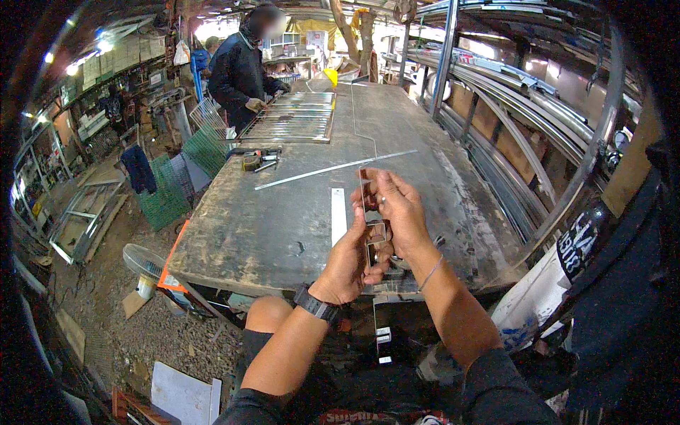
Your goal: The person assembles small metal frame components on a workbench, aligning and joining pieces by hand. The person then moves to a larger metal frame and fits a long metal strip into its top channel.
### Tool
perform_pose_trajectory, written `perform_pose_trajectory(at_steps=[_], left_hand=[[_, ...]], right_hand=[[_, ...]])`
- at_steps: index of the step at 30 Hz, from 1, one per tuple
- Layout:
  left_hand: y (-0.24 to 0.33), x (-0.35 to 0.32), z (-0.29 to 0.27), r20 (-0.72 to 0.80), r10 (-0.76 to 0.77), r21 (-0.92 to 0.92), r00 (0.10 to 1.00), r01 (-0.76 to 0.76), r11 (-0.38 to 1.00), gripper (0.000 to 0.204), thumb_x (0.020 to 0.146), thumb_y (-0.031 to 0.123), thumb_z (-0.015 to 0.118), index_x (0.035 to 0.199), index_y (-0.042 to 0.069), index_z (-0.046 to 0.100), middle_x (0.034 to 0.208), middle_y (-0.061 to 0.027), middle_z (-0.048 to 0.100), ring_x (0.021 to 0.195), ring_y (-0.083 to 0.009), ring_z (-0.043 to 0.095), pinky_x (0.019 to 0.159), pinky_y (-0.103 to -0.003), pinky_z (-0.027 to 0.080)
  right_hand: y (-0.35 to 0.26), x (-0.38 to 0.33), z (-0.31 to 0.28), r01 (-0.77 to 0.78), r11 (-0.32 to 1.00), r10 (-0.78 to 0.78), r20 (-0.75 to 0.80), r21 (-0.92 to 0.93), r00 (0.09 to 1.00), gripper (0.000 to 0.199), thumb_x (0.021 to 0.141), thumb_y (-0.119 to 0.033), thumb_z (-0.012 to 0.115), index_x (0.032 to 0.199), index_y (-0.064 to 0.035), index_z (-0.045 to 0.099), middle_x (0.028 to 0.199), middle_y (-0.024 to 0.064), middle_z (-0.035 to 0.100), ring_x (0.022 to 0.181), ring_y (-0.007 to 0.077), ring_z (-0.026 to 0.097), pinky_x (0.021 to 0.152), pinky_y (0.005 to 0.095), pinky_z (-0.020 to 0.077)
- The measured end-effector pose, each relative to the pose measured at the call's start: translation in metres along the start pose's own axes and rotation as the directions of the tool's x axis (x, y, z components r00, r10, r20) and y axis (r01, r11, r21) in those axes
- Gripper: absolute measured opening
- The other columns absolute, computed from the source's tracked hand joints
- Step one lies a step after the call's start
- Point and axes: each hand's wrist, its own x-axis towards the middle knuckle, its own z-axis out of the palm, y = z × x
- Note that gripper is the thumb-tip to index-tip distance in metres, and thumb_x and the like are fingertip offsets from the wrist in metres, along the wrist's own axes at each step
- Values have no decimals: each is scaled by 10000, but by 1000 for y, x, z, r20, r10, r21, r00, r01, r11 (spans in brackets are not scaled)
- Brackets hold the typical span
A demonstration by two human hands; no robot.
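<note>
Above the near end of the dark worktable [297, 237], a thin bent piece of sheet metal [363, 190] with squared folds stands on edge between my hands. My left hand [346, 263] is closed round its lower, folded part. My right hand [401, 216] grips it higher up, its fingers curled at the far side of the metal. Just beyond my hands lies a flat white strip [338, 212] on the tabletop. Farther off, a long thin metal bar [336, 169] rests slantwise across the table.
A co-worker [237, 74] stands at the far left, hands at a metal grille [290, 120] on the table. A tape measure [251, 163] and small tools sit near the left edge. Metal profiles [517, 106] fill the right-hand rack. A fan [144, 262] stands at lower left.
</note>
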Motion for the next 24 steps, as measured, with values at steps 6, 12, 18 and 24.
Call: perform_pose_trajectory(at_steps=[6, 12, 18, 24], left_hand=[[-4, 1, 2, 34, 9, 3, 999, -10, 1000, 659, 1019, 779, 394, 1006, 157, 611, 768, -26, 594, 587, -169, 527, 481, -296, 372], [-5, 1, 3, 130, 29, -4, 991, -29, 1000, 663, 1042, 746, 382, 1090, 130, 624, 815, -55, 641, 669, -229, 616, 581, -345, 486], [-2, 1, 12, 17, 205, 221, 979, -204, 954, 739, 1076, 710, 332, 1169, 39, 627, 1004, -119, 692, 986, -235, 670, 927, -402, 521], [6, 11, 10, 62, 421, 272, 905, -421, 865, 742, 1084, 694, 333, 1204, 17, 613, 855, -98, 674, 748, -195, 651, 698, -315, 496]], right_hand=[[-24, 17, -6, 231, 973, -228, -128, 9, 965, 584, 1103, -483, 508, 1404, 11, 589, 1086, 143, 726, 913, 207, 686, 845, 360, 552], [-44, 28, -6, 194, 971, -200, -34, -138, 979, 410, 1064, -268, 651, 1352, 24, 664, 989, 89, 730, 808, 160, 678, 760, 322, 563], [-52, 21, -11, 128, 989, -128, 4, -72, 992, 341, 1051, -210, 665, 1302, 17, 708, 917, 46, 708, 774, 152, 680, 724, 303, 564], [-60, 14, -16, 75, 997, -70, 177, -18, 982, 322, 1053, -187, 652, 1301, 11, 704, 917, 52, 703, 775, 141, 680, 720, 293, 582]])
